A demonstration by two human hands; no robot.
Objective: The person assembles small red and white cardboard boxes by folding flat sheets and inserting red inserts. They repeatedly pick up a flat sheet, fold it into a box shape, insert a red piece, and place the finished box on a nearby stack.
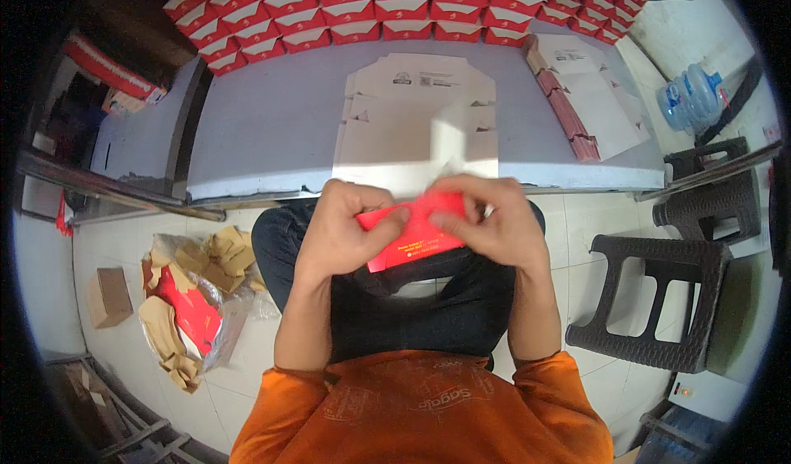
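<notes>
A red folding carton (412,248) is held up over my lap at the table's front edge. It is partly folded, and a pale flap (449,138) stands up from its far side, slightly blurred. My left hand (353,227) is closed round its left end, thumb pressed on the red face. With thumb and curled fingers, my right hand (490,221) pinches the upper right edge. The fingers behind the carton are hidden. Just beyond both hands, a flat white carton blank (420,93) with slots lies on the table.
Rows of red-and-white boxes (404,9) line the back of the grey table (272,118). A stack of folded blanks (610,101) lies at the right. Dark plastic stools (593,299) and a water bottle (692,97) stand right. Floor left holds an opened package (189,307) and a small cardboard box (109,297).
</notes>
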